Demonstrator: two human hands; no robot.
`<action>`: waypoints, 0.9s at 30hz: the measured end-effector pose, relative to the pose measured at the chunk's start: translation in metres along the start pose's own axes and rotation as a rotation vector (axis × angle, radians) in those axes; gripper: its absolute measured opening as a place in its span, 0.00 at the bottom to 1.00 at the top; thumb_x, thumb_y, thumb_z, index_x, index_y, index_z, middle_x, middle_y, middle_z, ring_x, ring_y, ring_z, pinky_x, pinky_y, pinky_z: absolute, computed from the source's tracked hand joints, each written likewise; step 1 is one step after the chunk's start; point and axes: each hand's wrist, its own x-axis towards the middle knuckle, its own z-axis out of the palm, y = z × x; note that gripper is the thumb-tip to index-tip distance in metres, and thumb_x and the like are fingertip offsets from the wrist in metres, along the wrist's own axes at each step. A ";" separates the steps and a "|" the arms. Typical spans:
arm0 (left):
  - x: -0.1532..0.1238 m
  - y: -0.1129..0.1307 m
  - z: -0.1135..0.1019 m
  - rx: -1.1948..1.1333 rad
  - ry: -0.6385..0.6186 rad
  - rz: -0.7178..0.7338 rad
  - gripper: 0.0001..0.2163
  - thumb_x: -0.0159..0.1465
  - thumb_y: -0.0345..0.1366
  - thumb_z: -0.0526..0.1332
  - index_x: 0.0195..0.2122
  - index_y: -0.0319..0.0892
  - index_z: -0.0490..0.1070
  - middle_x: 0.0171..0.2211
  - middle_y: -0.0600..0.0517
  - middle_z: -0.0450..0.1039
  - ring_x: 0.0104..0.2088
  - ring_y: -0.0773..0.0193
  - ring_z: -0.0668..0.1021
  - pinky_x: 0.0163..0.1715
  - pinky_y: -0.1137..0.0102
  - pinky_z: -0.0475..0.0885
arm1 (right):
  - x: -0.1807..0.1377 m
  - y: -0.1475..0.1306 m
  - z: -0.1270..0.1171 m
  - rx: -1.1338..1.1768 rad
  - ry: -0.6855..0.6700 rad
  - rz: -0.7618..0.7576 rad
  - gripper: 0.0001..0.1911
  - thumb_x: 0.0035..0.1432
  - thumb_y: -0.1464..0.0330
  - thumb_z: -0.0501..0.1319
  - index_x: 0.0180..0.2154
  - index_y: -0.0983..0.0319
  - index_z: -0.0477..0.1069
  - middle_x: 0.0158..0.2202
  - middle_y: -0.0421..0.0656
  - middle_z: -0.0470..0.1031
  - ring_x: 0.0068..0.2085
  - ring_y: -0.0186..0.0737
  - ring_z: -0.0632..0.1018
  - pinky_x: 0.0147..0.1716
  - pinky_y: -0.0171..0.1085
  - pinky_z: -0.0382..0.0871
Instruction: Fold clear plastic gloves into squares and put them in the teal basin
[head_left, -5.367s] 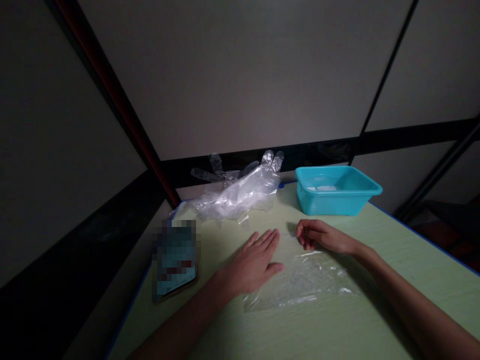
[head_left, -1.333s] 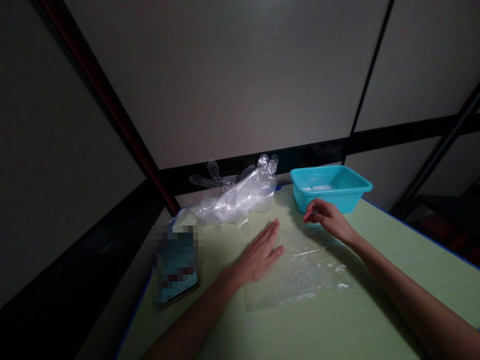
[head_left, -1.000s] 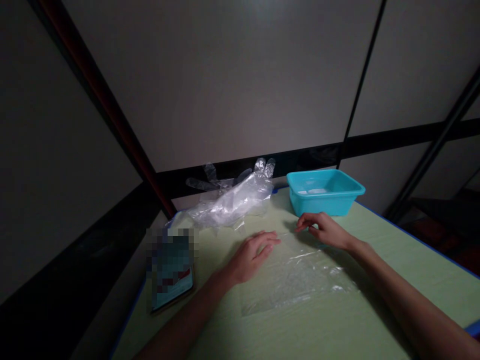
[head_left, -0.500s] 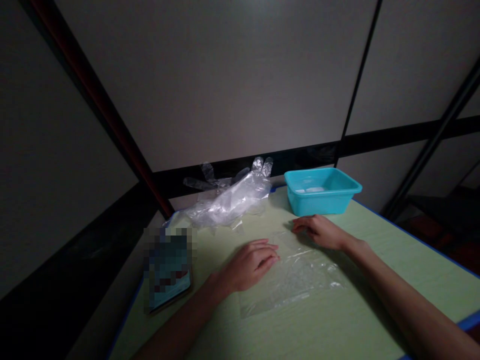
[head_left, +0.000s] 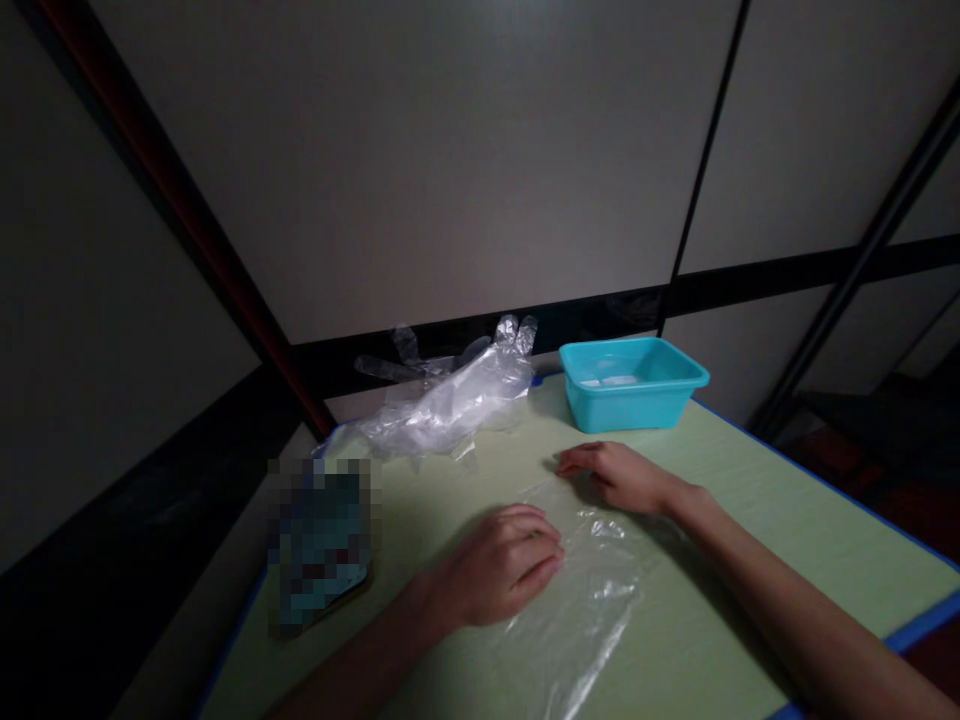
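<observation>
A thin clear plastic sheet (head_left: 592, 600) lies crumpled on the green table (head_left: 750, 520). My left hand (head_left: 502, 570) rests on the sheet's left edge with its fingers curled under, gathering the plastic. My right hand (head_left: 611, 475) lies at the sheet's far edge, fingers together and pointing left, pressed on the film. The sheet bunches between the two hands.
A heap of clear plastic gloves (head_left: 442, 400) sits at the table's far left corner. A turquoise tub (head_left: 634, 385) holding something pale stands at the far edge. A blurred flat object (head_left: 319, 545) lies at the left edge. A blue rim (head_left: 922, 620) bounds the table.
The flat sheet has been drawn toward me and wrinkled. My left hand went from flat to curled and pulled back; my right hand slid left along the far edge.
</observation>
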 end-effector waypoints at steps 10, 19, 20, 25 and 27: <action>0.000 0.018 0.007 0.037 -0.029 0.173 0.10 0.61 0.32 0.50 0.28 0.39 0.69 0.28 0.50 0.74 0.34 0.65 0.75 0.46 0.69 0.64 | 0.006 -0.028 0.008 0.068 -0.043 -0.172 0.28 0.45 0.84 0.50 0.50 0.63 0.62 0.51 0.48 0.66 0.52 0.41 0.66 0.49 0.41 0.60; 0.000 0.024 0.013 0.064 -0.061 0.213 0.09 0.61 0.34 0.51 0.29 0.39 0.69 0.30 0.51 0.74 0.36 0.64 0.74 0.46 0.68 0.64 | 0.008 -0.044 0.015 0.092 -0.150 -0.279 0.30 0.48 0.81 0.53 0.55 0.64 0.56 0.54 0.48 0.63 0.57 0.39 0.58 0.54 0.40 0.54; 0.000 0.025 0.014 0.063 -0.065 0.213 0.09 0.61 0.35 0.52 0.29 0.39 0.69 0.30 0.51 0.74 0.37 0.64 0.74 0.45 0.68 0.64 | 0.008 -0.046 0.016 0.105 -0.156 -0.297 0.28 0.50 0.79 0.53 0.55 0.64 0.56 0.54 0.48 0.63 0.58 0.39 0.58 0.54 0.40 0.53; 0.000 0.028 0.016 0.043 -0.061 0.207 0.08 0.60 0.35 0.52 0.30 0.39 0.69 0.32 0.51 0.74 0.37 0.63 0.74 0.41 0.70 0.66 | 0.010 -0.051 0.020 0.191 -0.184 -0.353 0.24 0.55 0.72 0.54 0.55 0.62 0.57 0.53 0.46 0.64 0.59 0.40 0.54 0.55 0.41 0.51; 0.001 0.027 0.014 -0.008 -0.016 0.196 0.09 0.61 0.34 0.51 0.32 0.39 0.69 0.33 0.50 0.74 0.37 0.63 0.74 0.41 0.70 0.66 | 0.009 -0.049 0.020 0.261 -0.154 -0.330 0.24 0.54 0.76 0.53 0.53 0.61 0.58 0.53 0.45 0.64 0.58 0.40 0.57 0.54 0.41 0.54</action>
